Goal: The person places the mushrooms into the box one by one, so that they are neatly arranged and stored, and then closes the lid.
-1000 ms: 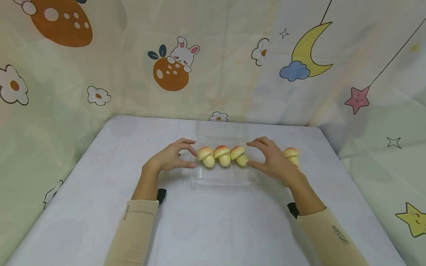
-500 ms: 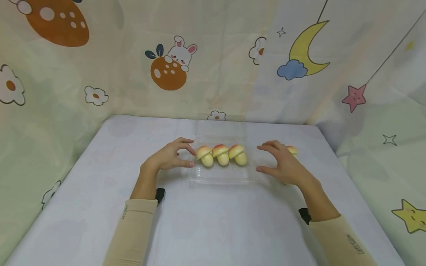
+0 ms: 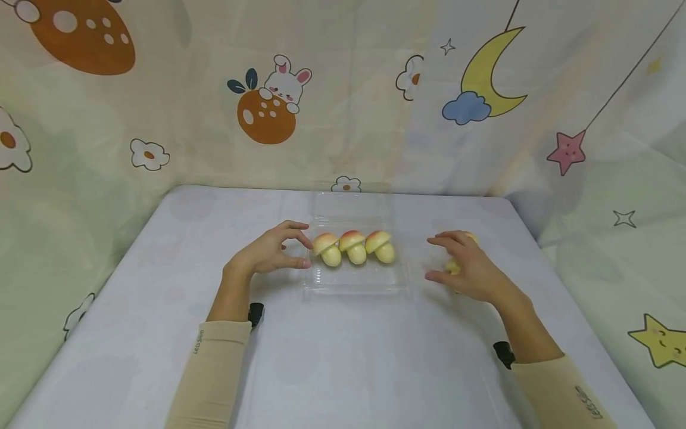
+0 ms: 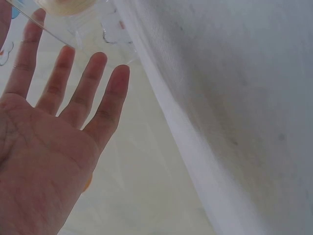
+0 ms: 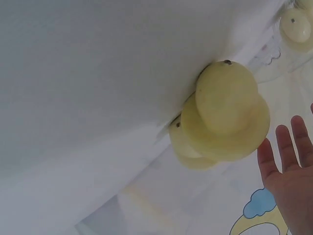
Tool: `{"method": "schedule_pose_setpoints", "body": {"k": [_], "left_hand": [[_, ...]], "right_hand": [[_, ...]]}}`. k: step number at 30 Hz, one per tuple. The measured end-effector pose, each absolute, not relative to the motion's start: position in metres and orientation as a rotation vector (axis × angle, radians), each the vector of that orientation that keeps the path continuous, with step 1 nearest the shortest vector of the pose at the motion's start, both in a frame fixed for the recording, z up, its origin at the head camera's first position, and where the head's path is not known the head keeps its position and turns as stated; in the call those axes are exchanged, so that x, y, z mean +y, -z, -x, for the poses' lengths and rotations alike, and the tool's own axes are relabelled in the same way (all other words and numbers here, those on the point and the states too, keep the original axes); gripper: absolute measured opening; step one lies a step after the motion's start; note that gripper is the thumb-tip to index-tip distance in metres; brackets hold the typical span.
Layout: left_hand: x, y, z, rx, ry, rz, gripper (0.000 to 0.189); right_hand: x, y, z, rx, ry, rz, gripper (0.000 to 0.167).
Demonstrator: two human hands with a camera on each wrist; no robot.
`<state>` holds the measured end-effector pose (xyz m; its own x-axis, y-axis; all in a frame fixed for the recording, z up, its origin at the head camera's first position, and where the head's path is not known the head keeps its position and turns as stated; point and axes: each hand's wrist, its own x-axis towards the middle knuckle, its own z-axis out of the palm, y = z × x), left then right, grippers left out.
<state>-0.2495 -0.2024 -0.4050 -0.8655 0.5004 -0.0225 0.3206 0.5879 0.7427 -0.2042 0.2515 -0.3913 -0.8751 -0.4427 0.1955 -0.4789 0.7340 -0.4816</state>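
Three toy mushrooms with yellow stems and red-tinged caps, the left (image 3: 328,250), middle (image 3: 354,247) and right (image 3: 382,247) ones, lie in a row inside a clear plastic box (image 3: 356,291) with its lid folded back. My left hand (image 3: 273,249) is at the box's left side, fingers spread and fingertips right at its wall. To the right of the box, my right hand (image 3: 466,271) hovers with parted fingers and holds nothing. It partly covers another mushroom (image 3: 452,266) in the head view. The right wrist view shows a near mushroom (image 5: 226,112) overlapping one behind it (image 5: 188,152).
A white cloth covers the table (image 3: 343,363). Behind it hangs a printed curtain (image 3: 354,119) with a bunny, a moon, stars and flowers. The open lid (image 3: 351,205) lies toward the table's back edge.
My right hand has moved right, away from the rightmost mushroom in the box, to the loose mushrooms on the table. My left hand has stayed at the box's left side. The head view has shifted slightly.
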Motion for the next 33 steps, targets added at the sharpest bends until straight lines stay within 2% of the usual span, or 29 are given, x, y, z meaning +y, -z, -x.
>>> {"method": "schedule_pose_setpoints", "body": {"k": [16, 33], "left_hand": [[-0.202, 0.405, 0.250, 2.592, -1.140, -0.692, 0.039], [-0.204, 0.406, 0.251, 2.597, -1.132, -0.709, 0.041]], "right_hand": [[0.271, 0.395, 0.197, -2.762, -0.760, -0.805, 0.064], [0.291, 0.396, 0.192, -2.845, -0.839, -0.640, 0.067]]}}
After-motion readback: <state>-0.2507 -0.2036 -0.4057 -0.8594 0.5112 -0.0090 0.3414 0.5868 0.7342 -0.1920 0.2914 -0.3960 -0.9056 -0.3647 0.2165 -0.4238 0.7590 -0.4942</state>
